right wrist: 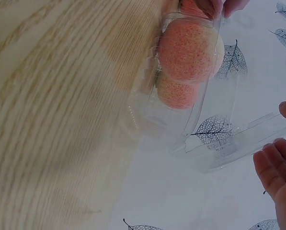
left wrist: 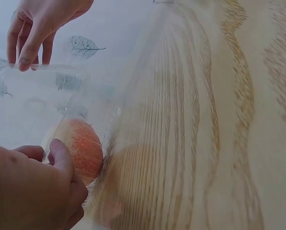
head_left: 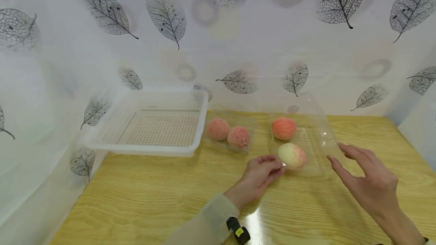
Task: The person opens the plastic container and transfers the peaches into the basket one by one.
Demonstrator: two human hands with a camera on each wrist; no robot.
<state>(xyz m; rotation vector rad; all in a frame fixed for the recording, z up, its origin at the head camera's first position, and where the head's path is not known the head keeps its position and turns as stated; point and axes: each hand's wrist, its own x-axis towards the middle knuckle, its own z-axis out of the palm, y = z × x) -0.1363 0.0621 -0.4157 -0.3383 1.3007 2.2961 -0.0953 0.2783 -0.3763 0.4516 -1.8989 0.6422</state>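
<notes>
A clear plastic clamshell box [head_left: 313, 165] sits on the table with its lid [head_left: 318, 124] raised on the right side. Two peaches lie in it: a red one [head_left: 284, 128] at the back and a pale yellow-pink one [head_left: 291, 156] in front. My left hand [head_left: 260, 177] pinches the box's front left rim, close beside the pale peach, as the left wrist view also shows. Between thumb and fingers, my right hand [head_left: 369, 179] holds the free edge of the tilted lid; the right wrist view shows these fingers [right wrist: 272, 163] at that edge.
Left of the open box stands another clear plastic box [head_left: 250, 131] with two pink peaches. A white perforated basket [head_left: 199, 124] is further left. Behind the wooden table [head_left: 163, 196] hangs a leaf-patterned white sheet [head_left: 190, 59], which also covers the sides.
</notes>
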